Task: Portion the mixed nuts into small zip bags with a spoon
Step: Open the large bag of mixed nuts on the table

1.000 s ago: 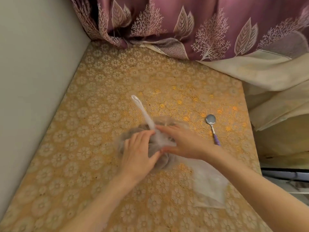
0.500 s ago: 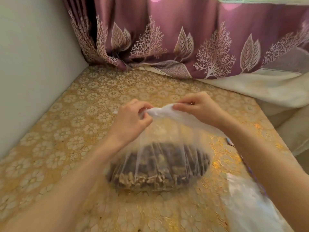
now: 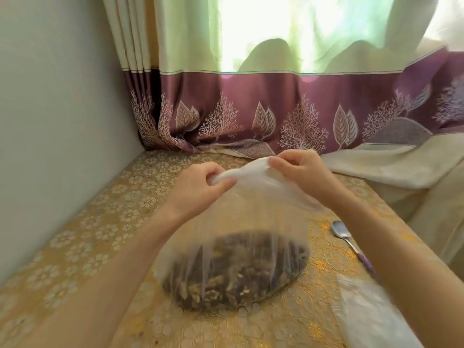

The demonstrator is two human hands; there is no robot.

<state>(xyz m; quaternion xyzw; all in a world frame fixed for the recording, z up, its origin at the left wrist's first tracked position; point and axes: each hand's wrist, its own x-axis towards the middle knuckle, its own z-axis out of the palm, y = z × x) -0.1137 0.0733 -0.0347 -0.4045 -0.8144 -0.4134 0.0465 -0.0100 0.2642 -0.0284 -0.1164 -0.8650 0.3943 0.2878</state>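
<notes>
Head view
Left hand: the left hand (image 3: 200,184) was raised above the desk, its fingers curled and pinching the bunched top of the big bag on its left side.
Right hand: the right hand (image 3: 301,172) pinched the same bunched top from the right, thumb and fingers closed on the white plastic; the two hands were close together, with the gathered plastic stretched between them.
Big bag: the clear plastic bag (image 3: 251,217) hung from both hands in a cone, its bottom resting on the desk.
Nuts: the mixed nuts (image 3: 233,272) lay in a dark, round heap in the bottom of the bag, blurred through the plastic.
Spoon: a metal spoon (image 3: 347,241) with a purple handle lay on the desk to the right of the bag, apart from it and partly hidden by the right forearm.
Small bags: pale clear plastic (image 3: 371,312) lay at the lower right by the right forearm; I could not tell how many bags it was.
Desk: the desk (image 3: 105,222) had a gold cover with a flower pattern.
Background: a wall (image 3: 55,121) stood to the left, and a purple and green curtain (image 3: 251,96) hung behind.
</notes>
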